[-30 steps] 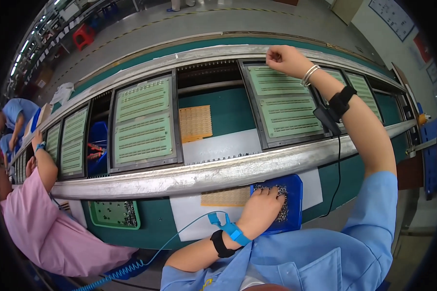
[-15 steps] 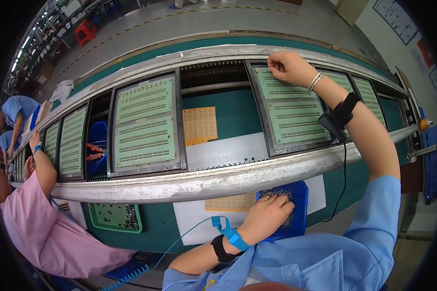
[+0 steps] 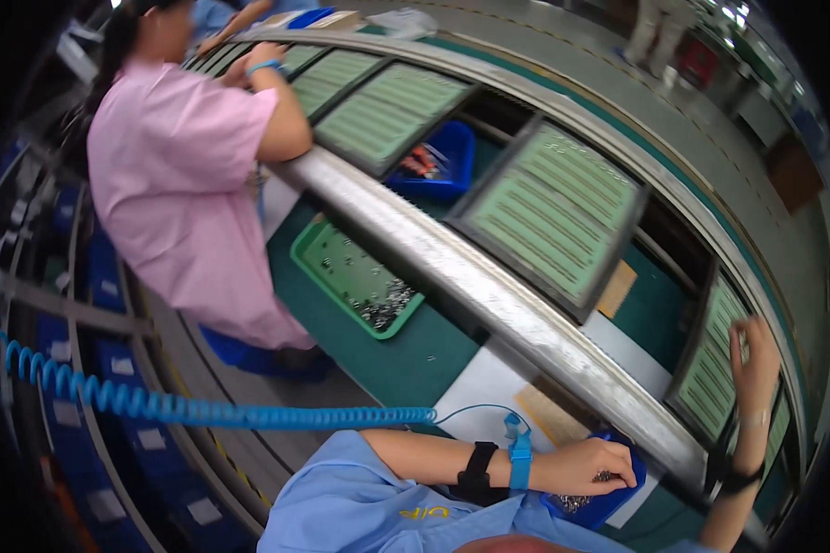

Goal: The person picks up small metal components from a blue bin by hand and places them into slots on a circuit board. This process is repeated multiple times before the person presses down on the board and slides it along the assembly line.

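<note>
Left hand [image 3: 588, 467] curled round shiny metal parts [image 3: 604, 476] over a blue plastic bin [image 3: 610, 512]; right hand [image 3: 754, 358], bent, pinch indeterminable, was beside a flat green circuit board [image 3: 709, 385].

The long rail [image 3: 415, 235] looks like bare metal, bright and scuffed, while the small parts [image 3: 574, 503] have a shiny metallic glint. The blue bin [image 3: 609, 507] and green tray [image 3: 318, 241] look like smooth plastic, the coiled cord [image 3: 203, 415] like glossy plastic. The green boards [image 3: 553, 212] and tabletop [image 3: 378, 359] appear matt, and the pink shirt [image 3: 184, 175] and blue shirt [image 3: 332, 484] are soft, matt cloth.
</note>
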`<state>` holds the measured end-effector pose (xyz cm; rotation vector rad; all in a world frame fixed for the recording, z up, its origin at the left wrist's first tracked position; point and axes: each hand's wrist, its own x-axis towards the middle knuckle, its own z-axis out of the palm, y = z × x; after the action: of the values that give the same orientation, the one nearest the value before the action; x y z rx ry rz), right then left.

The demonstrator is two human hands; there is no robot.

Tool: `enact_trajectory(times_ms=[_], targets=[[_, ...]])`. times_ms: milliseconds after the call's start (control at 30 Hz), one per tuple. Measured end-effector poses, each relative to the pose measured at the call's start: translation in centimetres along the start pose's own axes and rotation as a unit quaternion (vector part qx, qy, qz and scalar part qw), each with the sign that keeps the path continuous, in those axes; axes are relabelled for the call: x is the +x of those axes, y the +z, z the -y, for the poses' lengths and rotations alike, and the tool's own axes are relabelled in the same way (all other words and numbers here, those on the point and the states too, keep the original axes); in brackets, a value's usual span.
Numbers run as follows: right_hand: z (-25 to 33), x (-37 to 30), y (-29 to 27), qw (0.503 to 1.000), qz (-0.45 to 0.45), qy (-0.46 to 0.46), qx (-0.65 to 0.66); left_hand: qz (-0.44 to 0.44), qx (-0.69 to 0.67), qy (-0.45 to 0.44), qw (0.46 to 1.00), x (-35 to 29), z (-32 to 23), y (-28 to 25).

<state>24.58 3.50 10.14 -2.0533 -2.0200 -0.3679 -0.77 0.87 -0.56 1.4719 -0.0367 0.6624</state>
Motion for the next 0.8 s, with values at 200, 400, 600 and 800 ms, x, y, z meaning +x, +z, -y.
enact_trajectory(times_ms=[200,400,600,800], targets=[[11.2,-6.2,-4.4,0.964,0.138,-0.125,0.190,-0.061,-0.186,-0.141,0.971,-0.3,-0.8,-1.6],[11.5,-9.3,-2.9,0.963,0.125,-0.031,0.238,-0.072,-0.274,-0.153,0.947,-0.1,-0.4,-1.1],[11.0,-9.9,-2.6,0.956,0.104,-0.023,0.272,-0.069,-0.304,-0.153,0.938,-0.4,0.4,-0.5],[11.2,-10.4,-2.6,0.960,0.099,-0.016,0.262,-0.067,-0.302,-0.149,0.939,-0.6,0.3,-0.2]])
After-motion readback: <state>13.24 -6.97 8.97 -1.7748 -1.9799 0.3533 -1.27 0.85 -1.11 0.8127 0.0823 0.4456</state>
